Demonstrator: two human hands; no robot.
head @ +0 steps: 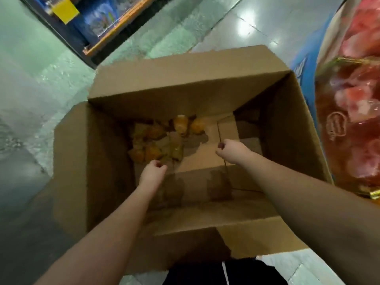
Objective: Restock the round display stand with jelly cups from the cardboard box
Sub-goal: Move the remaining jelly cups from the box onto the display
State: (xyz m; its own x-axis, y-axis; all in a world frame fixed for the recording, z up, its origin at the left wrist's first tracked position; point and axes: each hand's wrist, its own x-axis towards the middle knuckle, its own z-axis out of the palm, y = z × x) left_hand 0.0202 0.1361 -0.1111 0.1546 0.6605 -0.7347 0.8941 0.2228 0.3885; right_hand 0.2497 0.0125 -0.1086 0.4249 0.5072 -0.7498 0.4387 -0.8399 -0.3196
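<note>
Jelly cups [164, 138] deep between box walls [96, 161]

Blurred jelly cups [162, 138] defy counting; display stand [353, 112] is cut off.

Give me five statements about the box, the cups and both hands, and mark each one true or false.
1. The cardboard box has its top flaps open. True.
2. The box is packed to the brim with jelly cups. False: only a few lie at the bottom, toward the far left corner.
3. Both hands reach down inside the box. True.
4. The left hand lifts a cup above the rim. False: it is low in the box, and no cup shows in it.
5. The right hand is over bare cardboard, right of the cups. True.
</note>
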